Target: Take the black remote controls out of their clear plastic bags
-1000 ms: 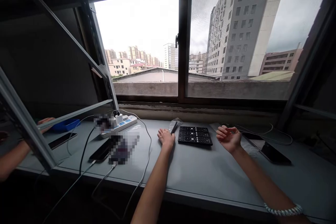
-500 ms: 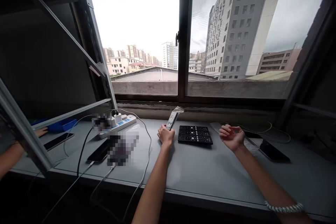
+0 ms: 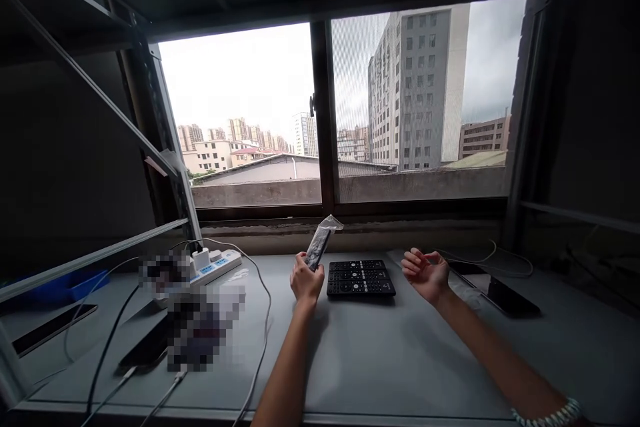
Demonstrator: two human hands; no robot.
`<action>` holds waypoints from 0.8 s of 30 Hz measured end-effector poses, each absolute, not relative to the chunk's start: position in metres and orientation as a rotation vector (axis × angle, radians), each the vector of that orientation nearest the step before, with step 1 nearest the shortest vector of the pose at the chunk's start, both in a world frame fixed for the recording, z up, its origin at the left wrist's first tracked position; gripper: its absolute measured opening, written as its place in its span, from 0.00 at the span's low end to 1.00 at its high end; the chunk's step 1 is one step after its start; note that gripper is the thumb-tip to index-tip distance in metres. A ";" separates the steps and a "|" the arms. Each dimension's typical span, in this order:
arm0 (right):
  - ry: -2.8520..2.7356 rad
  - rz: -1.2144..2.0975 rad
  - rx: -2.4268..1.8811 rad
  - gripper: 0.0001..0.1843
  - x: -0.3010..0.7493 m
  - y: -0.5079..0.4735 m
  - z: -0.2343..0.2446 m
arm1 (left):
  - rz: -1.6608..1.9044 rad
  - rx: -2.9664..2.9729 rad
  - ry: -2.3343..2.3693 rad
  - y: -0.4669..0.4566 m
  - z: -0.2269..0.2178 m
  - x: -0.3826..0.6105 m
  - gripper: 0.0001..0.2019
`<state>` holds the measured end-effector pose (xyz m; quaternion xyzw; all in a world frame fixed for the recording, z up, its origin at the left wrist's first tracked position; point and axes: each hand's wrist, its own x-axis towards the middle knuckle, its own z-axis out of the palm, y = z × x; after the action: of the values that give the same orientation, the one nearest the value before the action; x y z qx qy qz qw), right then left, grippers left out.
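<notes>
My left hand [image 3: 307, 282] is closed around the lower end of a remote control [image 3: 318, 248] in a clear plastic sleeve. The loose end of the sleeve sticks out past the remote's top. Just right of that hand, black remote controls [image 3: 360, 278] lie side by side on the grey table, buttons up. My right hand [image 3: 425, 273] hovers palm up to the right of them, fingers loosely curled and apart from the thumb; nothing shows in it. Behind its wrist lies some clear plastic [image 3: 467, 293], partly hidden by the arm.
A dark phone [image 3: 513, 295] lies at the right. On the left are a white power strip [image 3: 220, 265] with plugs, another phone [image 3: 145, 345], several cables, a blurred-out patch, a tablet-like device [image 3: 55, 328] and a blue tray [image 3: 83, 284]. A metal shelf post [image 3: 175, 140] rises beside the window.
The view has tilted up and shifted, so the table things sit lower and further left. Both hands keep nearly the same pose. The other person's arm at the far left is out of sight.
</notes>
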<state>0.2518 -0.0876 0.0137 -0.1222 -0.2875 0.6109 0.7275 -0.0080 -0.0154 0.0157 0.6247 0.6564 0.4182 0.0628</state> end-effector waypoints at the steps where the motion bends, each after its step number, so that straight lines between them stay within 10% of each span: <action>1: -0.622 1.352 -0.287 0.17 0.251 -0.086 0.013 | 1.267 1.912 1.965 -0.015 0.016 -0.008 0.19; 24: -1.145 0.530 -1.120 0.14 0.234 -0.058 -0.019 | 1.050 2.786 1.572 -0.033 0.012 0.007 0.12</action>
<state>0.2345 -0.0578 -0.0194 -0.4959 -0.5070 0.2345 0.6648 0.0069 -0.0330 0.0122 0.8222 0.4639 0.3099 -0.1126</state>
